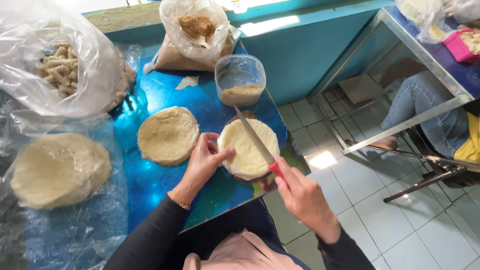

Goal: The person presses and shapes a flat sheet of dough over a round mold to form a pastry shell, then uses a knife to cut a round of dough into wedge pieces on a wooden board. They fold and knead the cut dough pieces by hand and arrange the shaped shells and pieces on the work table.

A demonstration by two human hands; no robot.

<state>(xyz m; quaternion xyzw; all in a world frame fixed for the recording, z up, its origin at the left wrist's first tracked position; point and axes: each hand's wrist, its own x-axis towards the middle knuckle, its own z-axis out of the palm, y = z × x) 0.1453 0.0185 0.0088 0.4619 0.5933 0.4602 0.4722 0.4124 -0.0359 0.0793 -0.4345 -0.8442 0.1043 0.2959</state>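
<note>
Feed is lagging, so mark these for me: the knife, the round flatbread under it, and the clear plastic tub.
knife (252, 135), head view, middle of the blade.
round flatbread (245, 152), head view, bare top left of the blade.
clear plastic tub (240, 67), head view, rim and upper wall.

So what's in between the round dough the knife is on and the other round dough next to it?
In the head view, the left hand lies between them, thumb on the dough round under the knife; behind it, bare blue table separates that round from the second dough round.

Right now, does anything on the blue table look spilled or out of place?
A loose scrap of dough lies on the blue table apart from the round stacks, beside the tub. Otherwise nothing stands out.
</note>
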